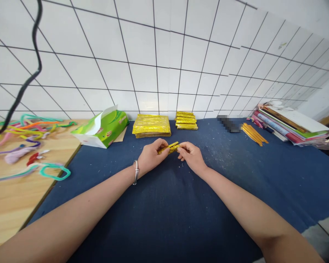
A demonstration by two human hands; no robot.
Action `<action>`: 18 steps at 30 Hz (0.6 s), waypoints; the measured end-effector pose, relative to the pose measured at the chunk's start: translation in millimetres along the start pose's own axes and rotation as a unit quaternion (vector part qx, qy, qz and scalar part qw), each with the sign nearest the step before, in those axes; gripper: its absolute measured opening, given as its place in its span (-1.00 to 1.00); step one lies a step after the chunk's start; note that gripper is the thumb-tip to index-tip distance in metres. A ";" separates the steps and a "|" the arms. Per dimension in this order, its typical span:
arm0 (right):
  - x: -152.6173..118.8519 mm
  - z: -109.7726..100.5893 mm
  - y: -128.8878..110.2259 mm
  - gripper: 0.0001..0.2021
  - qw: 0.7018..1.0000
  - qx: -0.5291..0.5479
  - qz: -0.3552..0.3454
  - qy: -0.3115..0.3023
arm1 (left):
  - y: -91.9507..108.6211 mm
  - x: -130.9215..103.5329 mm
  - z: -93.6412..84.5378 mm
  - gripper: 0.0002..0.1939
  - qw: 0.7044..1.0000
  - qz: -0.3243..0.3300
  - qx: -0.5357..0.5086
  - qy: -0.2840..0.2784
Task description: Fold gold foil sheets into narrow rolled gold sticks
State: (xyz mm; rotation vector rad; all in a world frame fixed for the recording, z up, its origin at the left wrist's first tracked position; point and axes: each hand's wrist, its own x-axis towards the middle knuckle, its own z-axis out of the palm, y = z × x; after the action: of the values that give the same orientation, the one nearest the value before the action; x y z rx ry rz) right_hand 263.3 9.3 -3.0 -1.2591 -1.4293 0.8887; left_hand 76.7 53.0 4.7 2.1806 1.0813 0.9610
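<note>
A gold strip (173, 148) is grasped by the left hand (152, 156), its right end pinched by the right hand (192, 157) — it is held over the blue cloth (164, 204). Beyond the strip, a large stack (151, 126) is placed near the tiled wall (142, 47) — flanked by a green pack (109, 128) on the left and a small stack (186, 121) on the right.
</note>
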 end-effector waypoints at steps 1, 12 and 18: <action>0.0 0.0 0.2 -0.78 1.000 -0.001 0.001 0.000 | -0.1 -0.1 0.0 -0.83 1.000 0.000 -0.003 -0.001; -0.4 1.0 -0.5 -0.78 1.000 -0.023 -0.014 -0.006 | -2.3 0.8 0.8 -0.85 1.000 0.012 0.002 -0.004; -0.2 0.1 1.6 -0.74 0.999 -0.036 -0.009 -0.007 | 1.8 -0.2 0.0 -0.85 0.999 0.028 0.029 -0.003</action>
State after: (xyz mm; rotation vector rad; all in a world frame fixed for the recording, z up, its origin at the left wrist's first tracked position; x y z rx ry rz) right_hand 263.5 9.4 -4.5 -1.2938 -1.4939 0.8410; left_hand 77.4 51.9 5.9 2.2689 1.0635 0.9587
